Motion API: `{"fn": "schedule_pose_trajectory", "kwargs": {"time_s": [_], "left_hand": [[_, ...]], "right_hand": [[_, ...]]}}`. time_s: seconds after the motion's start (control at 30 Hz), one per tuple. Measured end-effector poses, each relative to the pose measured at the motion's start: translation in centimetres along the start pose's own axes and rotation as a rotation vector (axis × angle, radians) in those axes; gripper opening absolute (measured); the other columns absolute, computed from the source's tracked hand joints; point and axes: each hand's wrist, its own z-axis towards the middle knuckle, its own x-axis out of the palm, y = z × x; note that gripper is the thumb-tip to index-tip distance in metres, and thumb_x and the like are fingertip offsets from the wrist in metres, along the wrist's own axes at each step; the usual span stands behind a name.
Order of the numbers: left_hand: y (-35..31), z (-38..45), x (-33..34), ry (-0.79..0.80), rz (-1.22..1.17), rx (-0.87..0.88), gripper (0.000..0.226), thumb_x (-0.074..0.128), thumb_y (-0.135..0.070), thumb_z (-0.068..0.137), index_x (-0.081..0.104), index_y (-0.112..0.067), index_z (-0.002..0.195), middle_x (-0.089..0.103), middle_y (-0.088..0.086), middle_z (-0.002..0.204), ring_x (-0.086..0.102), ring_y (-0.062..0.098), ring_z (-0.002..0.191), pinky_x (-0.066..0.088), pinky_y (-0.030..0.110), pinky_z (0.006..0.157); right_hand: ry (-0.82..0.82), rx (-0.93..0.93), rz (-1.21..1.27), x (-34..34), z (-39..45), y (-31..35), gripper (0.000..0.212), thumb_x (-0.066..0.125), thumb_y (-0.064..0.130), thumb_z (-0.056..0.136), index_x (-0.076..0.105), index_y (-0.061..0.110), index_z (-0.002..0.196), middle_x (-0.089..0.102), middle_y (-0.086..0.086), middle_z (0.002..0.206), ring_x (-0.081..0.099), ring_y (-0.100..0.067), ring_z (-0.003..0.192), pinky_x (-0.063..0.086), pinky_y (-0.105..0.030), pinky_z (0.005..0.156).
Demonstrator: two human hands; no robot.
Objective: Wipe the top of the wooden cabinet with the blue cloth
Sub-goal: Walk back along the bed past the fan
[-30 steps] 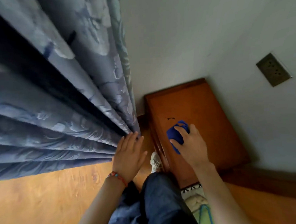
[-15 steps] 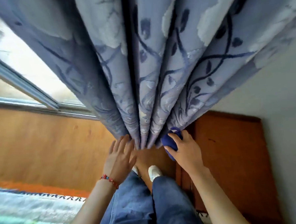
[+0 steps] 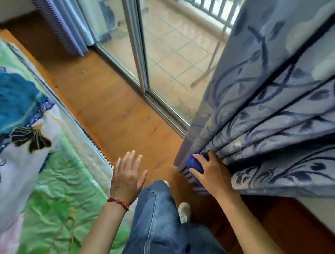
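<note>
Both forearms are bare; a red beaded bracelet [image 3: 118, 201] circles the left wrist; loose blue jeans [image 3: 158, 224]; a pale shoe [image 3: 183, 211].

- cloth [image 3: 194, 163]: deep blue, bunched into a rounded wad, its folds too blurred to make out; it sits in the grip of the right hand [image 3: 213, 173], whose fingers curl over its top and near side, so only the left part of the wad shows; it is held up against the lower pleats of the curtain, touching them, above the floor
- cabinet [image 3: 280, 220]: reddish-brown wood with a flat, smooth top; only a strip of it shows at the lower right, below the curtain hem and beside the pale wall; the cloth is off it, up and to the left
</note>
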Motion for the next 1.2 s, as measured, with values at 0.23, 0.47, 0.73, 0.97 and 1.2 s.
{"fn": "schedule_pose_trajectory", "kwargs": {"time_s": [0.23,0.47,0.73,0.97,1.2], "left_hand": [[5.8,-1.9,-1.3,-0.008,-0.013,-0.227,0.062,0.018,-0.045,0.098,0.059,-0.002,0.115,0.057,0.022,0.119,0.048,0.034,0.112,0.033,0.044,0.094],[12.1,2.6,-3.9,-0.074,-0.026,-0.356,0.070,0.014,-0.047,0.097,0.063,0.002,0.109,0.059,0.025,0.113,0.042,0.031,0.109,0.033,0.043,0.092],[15.9,7.6,-5.6,-0.026,-0.026,-0.443,0.053,0.039,-0.037,0.084,0.062,0.002,0.112,0.059,0.024,0.115,0.056,0.037,0.105,0.045,0.048,0.087],[17.9,12.0,-6.5,0.018,-0.013,-0.515,0.055,0.038,-0.039,0.085,0.060,0.002,0.115,0.058,0.024,0.117,0.055,0.038,0.107,0.045,0.049,0.088],[20.8,21.2,-8.3,0.028,0.012,-0.602,0.056,0.037,-0.040,0.084,0.062,0.000,0.113,0.060,0.022,0.115,0.058,0.037,0.104,0.045,0.050,0.086]], "right_hand": [[0.061,-0.206,-0.002,0.6,6.7,5.7,0.044,0.080,0.027,0.062,0.061,0.014,0.100,0.056,-0.015,0.085,0.057,-0.032,0.068,0.047,-0.034,0.049],[0.109,-0.292,-0.069,0.4,14.9,11.0,0.045,0.079,0.031,0.065,0.060,0.014,0.102,0.055,-0.014,0.086,0.057,-0.033,0.071,0.044,-0.032,0.047],[0.129,-0.275,-0.079,-0.9,24.0,14.2,0.043,0.064,0.036,0.080,0.053,0.017,0.118,0.051,-0.015,0.107,0.052,-0.033,0.091,0.043,-0.035,0.063],[0.154,-0.338,-0.069,-0.8,31.8,15.2,0.043,0.069,0.031,0.076,0.057,0.015,0.114,0.053,-0.017,0.104,0.054,-0.035,0.088,0.036,-0.031,0.060],[0.196,-0.384,-0.087,-1.3,43.3,16.9,0.042,0.059,0.037,0.083,0.050,0.020,0.121,0.048,-0.012,0.110,0.050,-0.029,0.094,0.036,-0.029,0.062]]}}
